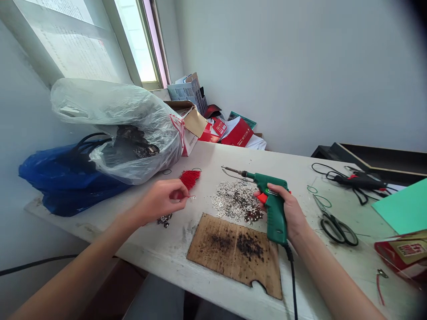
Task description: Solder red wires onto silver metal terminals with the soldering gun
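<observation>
The right hand (289,209) is clamped around the grip of a green soldering gun (270,202), a finger on its orange trigger, with the metal tip pointing toward ten o'clock above a heap of small silver metal terminals (233,202). The gun's black cord (293,284) hangs from the butt toward six o'clock, over the table (333,266) edge. The left hand (162,200) lies well apart from the right, at nine o'clock of the heap, its fingers pinched together on the end of a bundle of red wires (190,178) that stretches off toward one o'clock. A few dark terminals lie just beside that hand at six o'clock. Between the two hands, toward six o'clock, a scorched cardboard sheet (236,253) lies flat on the table. At three o'clock of the right hand rest black-handled scissors (335,226), and beyond them a black tool with cables (356,182) and a green sheet (403,206). At ten o'clock of the left hand a clear plastic bag (120,129) leans on a blue bag (60,182). Red boxes (236,132) and papers crowd the far corner at twelve o'clock.
</observation>
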`<state>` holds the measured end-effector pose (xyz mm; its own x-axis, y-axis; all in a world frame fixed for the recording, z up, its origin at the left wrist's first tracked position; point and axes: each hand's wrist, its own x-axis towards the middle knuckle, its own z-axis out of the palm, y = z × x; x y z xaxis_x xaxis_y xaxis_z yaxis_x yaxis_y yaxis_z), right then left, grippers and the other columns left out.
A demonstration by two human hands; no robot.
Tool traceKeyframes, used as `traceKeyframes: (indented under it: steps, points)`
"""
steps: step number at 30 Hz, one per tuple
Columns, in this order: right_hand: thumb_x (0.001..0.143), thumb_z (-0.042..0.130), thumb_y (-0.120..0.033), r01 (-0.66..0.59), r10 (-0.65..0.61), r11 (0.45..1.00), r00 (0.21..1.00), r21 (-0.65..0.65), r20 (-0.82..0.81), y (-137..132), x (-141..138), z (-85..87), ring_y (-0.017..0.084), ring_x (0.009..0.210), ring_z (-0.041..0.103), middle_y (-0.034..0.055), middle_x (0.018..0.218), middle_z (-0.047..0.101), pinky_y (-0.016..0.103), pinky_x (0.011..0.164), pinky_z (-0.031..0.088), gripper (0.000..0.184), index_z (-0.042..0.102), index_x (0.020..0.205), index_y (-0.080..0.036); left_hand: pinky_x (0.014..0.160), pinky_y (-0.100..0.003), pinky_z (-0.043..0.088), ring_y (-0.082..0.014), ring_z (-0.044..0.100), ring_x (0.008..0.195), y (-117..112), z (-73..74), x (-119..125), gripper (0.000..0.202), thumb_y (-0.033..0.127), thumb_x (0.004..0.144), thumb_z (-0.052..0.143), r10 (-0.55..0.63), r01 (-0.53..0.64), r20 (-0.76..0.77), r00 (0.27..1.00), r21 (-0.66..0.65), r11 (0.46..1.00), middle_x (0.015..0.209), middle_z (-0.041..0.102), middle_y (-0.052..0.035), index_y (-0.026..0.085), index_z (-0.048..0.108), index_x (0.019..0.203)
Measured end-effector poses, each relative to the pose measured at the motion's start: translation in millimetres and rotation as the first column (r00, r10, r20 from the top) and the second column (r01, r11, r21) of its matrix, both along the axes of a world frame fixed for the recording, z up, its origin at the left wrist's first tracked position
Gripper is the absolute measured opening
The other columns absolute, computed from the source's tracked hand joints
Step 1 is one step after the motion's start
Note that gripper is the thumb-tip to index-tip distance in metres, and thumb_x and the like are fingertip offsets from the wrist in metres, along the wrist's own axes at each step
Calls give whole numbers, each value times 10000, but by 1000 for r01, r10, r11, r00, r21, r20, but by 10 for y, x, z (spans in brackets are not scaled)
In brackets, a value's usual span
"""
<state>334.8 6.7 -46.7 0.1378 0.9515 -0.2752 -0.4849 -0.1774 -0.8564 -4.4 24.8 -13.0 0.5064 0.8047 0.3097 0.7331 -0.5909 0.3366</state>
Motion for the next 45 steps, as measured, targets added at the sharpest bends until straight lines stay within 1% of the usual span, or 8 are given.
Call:
traceKeyframes:
  steps: [3,7,10,13,20,30,37,45]
  points:
    - [748,803,-370,21,-19,998,999,53,-39,-68,-97,3,128,594,645,44,816,746,219,569,578,265,737,905,-167,598,-212,435,-103,528,658,-197,41,318,119,280,894,618,8,1,235,972,-40,999,767,640,8,177,677,879]
    - [740,833,-385,-45,52,994,996,99,-69,-164,-209,13,116,618,636,13,791,716,234,633,578,249,746,828,-169,647,-231,523,-135,627,750,-268,14,834,174,365,897,680,28,126,546,837,-242,962,849,700,-16,196,711,919]
    - [712,864,-364,-104,112,987,991,122,-66,-188,-234,14,131,651,644,29,848,732,258,653,574,273,767,872,-165,694,-265,569,-173,685,831,-187,-70,1138,199,380,880,705,38,166,620,784,-268,949,902,739,-36,191,731,938]
    - [717,865,-337,-123,133,977,990,172,-45,-185,-234,15,131,700,643,29,896,739,264,727,561,263,777,906,-176,712,-271,581,-170,698,831,-127,-195,1300,194,372,887,702,45,168,639,768,-268,949,915,752,-32,190,735,948]
    - [752,835,-234,-172,174,957,985,231,14,-196,-256,-24,184,913,649,29,952,736,332,924,508,169,785,906,-190,778,-259,573,-148,681,848,-249,-349,1352,123,348,913,687,72,221,684,725,-331,917,934,734,12,236,719,957]
    - [787,792,-220,-246,252,940,968,235,4,-211,-277,-31,177,869,596,23,900,673,336,872,476,80,762,855,-194,796,-268,524,-149,647,902,-310,-382,1350,139,346,939,670,101,336,726,680,-431,837,958,707,6,230,684,1015]
    - [800,778,-208,-249,262,939,965,238,-21,-226,-269,-20,169,842,594,28,901,665,316,815,485,77,749,867,-187,674,-246,427,-113,557,769,-296,-360,1379,152,361,929,682,91,321,669,738,-467,824,871,686,25,209,692,919]
    - [818,770,-226,-253,252,929,967,269,41,-235,-258,-26,166,836,593,28,907,682,313,811,483,79,749,888,-195,673,-257,424,-119,546,744,-283,-346,1383,188,362,914,683,114,338,671,733,-504,795,814,672,19,186,681,847]
